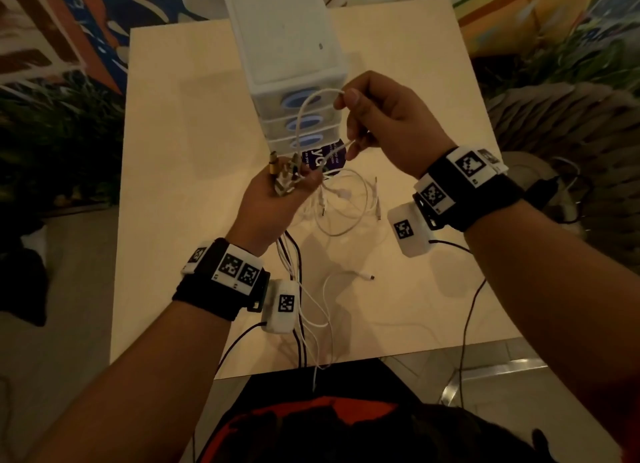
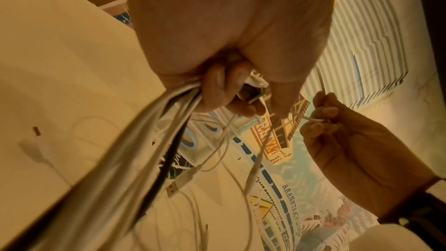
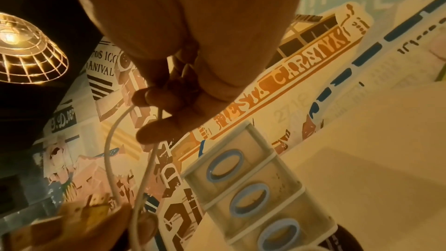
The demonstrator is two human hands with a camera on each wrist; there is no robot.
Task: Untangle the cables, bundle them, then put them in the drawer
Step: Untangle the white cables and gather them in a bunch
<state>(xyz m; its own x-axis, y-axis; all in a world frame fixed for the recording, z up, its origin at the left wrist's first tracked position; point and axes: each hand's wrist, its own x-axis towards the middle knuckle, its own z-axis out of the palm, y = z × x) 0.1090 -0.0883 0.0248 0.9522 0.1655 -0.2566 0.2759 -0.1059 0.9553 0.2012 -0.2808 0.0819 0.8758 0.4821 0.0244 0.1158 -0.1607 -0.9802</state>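
My left hand (image 1: 277, 189) (image 2: 224, 91) grips a bunch of white and black cables (image 2: 154, 140) just below their plug ends (image 1: 284, 170), which stick up above the fist. The strands hang down past the wrist and over the table's near edge. My right hand (image 1: 374, 123) (image 3: 166, 98) is raised to the right of it and pinches one white cable (image 1: 304, 116) (image 3: 108, 150), which arcs in a loop back to the left hand. More white cable (image 1: 346, 203) lies in loose loops on the table beneath the hands. A white drawer unit (image 1: 287, 47) (image 3: 253, 188) with three blue-ringed drawers stands just behind, all shut.
The pale wooden table (image 1: 180, 151) has a dark round sticker (image 1: 325, 157) in front of the drawers. One loose white cable end (image 1: 360, 275) lies near the middle. A painted mural wall (image 3: 289, 75) and a wire lamp (image 3: 26, 49) are behind. Black sensor wires trail from both wristbands.
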